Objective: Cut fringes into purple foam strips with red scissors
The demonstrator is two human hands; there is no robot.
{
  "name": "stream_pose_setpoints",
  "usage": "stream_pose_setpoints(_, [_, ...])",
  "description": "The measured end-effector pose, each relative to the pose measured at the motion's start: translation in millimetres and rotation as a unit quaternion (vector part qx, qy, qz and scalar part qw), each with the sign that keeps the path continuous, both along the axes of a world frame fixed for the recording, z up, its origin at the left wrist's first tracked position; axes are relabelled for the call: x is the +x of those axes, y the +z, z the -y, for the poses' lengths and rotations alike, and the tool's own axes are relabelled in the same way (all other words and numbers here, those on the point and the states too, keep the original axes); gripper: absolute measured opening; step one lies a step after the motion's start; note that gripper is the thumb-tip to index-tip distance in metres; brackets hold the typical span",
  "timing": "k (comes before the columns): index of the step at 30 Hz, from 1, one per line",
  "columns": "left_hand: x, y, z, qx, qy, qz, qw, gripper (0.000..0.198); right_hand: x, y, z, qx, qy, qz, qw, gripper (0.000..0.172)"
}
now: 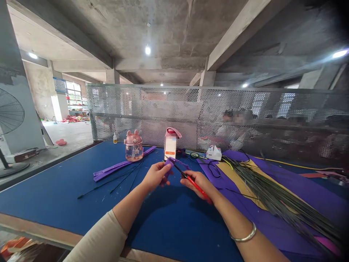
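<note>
My left hand is closed on a small piece of purple paper, pinched between thumb and fingers above the blue table. My right hand grips scissors with red handles and dark blades, which point up and left toward the paper. A strip of the purple material extends behind the blades. Whether the blades touch the paper I cannot tell. Straight ahead, a phone with a lit screen leans against a pink-lidded bottle.
A pink bear-eared bottle stands left, near a folded purple strip and several thin green stems. Right lie a bundle of dark stems, purple sheets and a tissue pack. A perforated metal screen borders the table's back.
</note>
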State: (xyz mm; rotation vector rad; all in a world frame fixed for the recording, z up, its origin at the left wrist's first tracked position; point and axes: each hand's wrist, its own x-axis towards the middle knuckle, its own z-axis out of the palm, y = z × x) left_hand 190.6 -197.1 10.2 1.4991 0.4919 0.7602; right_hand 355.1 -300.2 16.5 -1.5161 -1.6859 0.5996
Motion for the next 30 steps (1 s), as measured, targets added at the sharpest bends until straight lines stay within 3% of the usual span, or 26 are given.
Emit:
stream_pose_setpoints(4, [1, -3.0, -4, 0.013, 0.016, -0.003, 1.000, 0.040, 2, -2.4, 0, 0.002, 0.011, 0.007, 1.000, 0.048])
stream_pose_setpoints(12, [3, -4.2, -5, 0.033, 0.073, 0.029, 0.996, 0.035, 7, -2.1, 5, 0.010, 0.105, 0.037, 0.994, 0.060])
stream_pose_setpoints(18, [3, -1.0, 2, 0.057, 0.051, 0.021, 0.997, 0.033, 5, -2.7, 4, 0.022, 0.096, 0.028, 0.995, 0.060])
stream_pose_setpoints(30, [6, -1.2, 3, 0.059, 0.073, 0.030, 0.995, 0.030, 5, -2.4, 3, 0.019, 0.106, 0.012, 0.994, 0.059])
